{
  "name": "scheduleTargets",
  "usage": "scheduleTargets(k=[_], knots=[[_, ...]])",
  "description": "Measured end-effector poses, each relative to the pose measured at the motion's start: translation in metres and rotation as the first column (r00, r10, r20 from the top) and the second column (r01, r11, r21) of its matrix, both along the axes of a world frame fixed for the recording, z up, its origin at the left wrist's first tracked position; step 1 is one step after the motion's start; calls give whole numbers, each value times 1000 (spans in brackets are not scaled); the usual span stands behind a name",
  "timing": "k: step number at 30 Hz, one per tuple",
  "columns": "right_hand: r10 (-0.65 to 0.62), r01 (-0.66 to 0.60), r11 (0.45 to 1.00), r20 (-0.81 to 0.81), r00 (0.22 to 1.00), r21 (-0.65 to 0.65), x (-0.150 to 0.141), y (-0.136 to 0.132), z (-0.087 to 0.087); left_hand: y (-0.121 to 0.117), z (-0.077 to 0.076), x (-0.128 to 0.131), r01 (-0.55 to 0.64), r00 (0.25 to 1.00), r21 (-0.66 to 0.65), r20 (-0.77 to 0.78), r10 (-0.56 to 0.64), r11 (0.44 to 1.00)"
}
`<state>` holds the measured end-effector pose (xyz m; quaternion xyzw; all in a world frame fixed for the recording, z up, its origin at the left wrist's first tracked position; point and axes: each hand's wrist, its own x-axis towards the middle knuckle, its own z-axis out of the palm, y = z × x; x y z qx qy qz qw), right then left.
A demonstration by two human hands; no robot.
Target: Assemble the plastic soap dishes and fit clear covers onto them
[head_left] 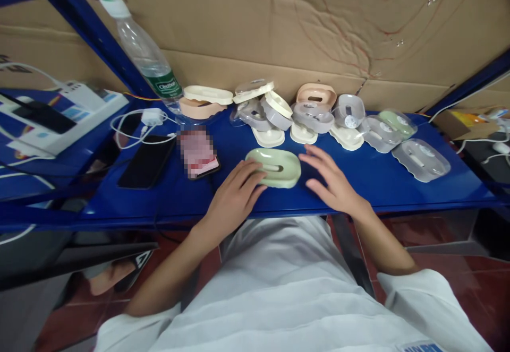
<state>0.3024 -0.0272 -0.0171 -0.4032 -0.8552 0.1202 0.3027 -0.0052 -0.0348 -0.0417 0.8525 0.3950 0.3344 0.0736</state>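
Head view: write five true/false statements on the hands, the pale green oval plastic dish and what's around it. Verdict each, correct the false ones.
1. The left hand has fingers over the left end of the pale green oval plastic dish. True.
2. The right hand grips the dish. False: the right hand is open, apart from it.
3. The black rectangular phone lies left of the dish in the picture. True.
4. The tabletop is red. False: it is a blue tabletop.
5. The dish has an elongated slot. True.
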Motion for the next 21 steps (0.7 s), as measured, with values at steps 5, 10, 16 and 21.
scheduleTargets(k=[5, 10, 16, 21], knots=[[45, -48, 999, 196, 980, 11, -30, -1, -14, 10, -3, -5, -104, 993, -140, -78, 94, 985], [-94, 80, 992, 146, 985, 100, -37, 1, -24, 9, -3, -6, -53, 996, -196, -75, 38, 979], [-84, 84, 996, 29, 996, 10, -30, -2, -25, 8, -3, -5, -24, 998, -151, -60, 15, 988], [-68, 72, 991, 37, 997, -116, -30, 2, -25, 9, -5, -7, -4, 993, -145, -121, -14, 989]])
